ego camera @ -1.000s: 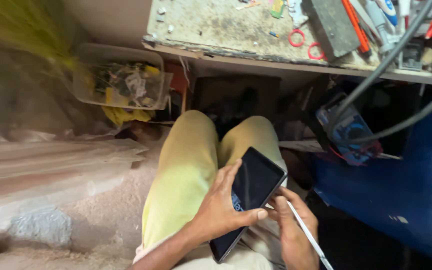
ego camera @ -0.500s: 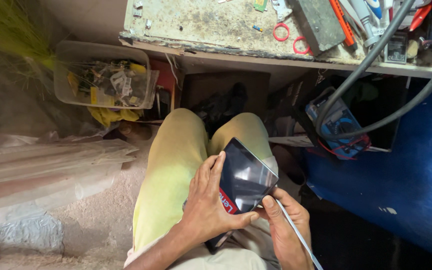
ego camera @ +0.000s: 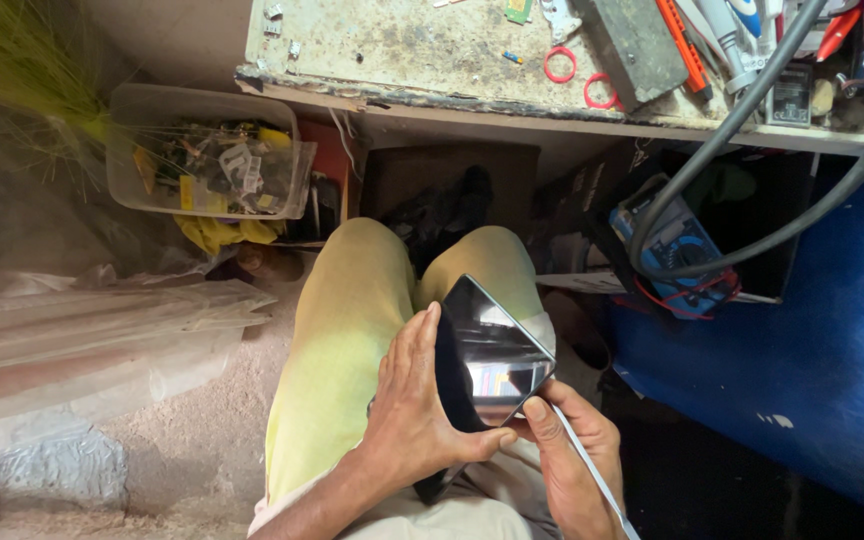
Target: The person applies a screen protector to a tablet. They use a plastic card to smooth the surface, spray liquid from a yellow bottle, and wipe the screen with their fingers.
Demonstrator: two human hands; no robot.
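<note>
We have tilted the tablet [ego camera: 487, 365] steeper since before; left hand [ego camera: 417, 420] fingers clasp it, right hand [ego camera: 572, 455] pinches a thin white tool [ego camera: 592, 475] (knees beneath, cluttered surface [ego camera: 432, 50] edge ahead).

A worn, stained workbench [ego camera: 402, 55] ran across the top, with two red rings [ego camera: 559, 64] lying just beside a dark grey block [ego camera: 635, 40] and an orange-handled tool [ego camera: 680, 38] near it. Thick grey cables [ego camera: 742, 120] hung over the bench edge down toward a blue meter [ego camera: 674, 250] wrapped in red wire. Under the bench at the left sat a clear plastic tub [ego camera: 202, 165] full of small parts, with yellow cloth [ego camera: 222, 235] below it. Crumpled clear plastic sheeting [ego camera: 92, 330] lay on the dusty floor, and a blue surface [ego camera: 802, 350] filled the right side
</note>
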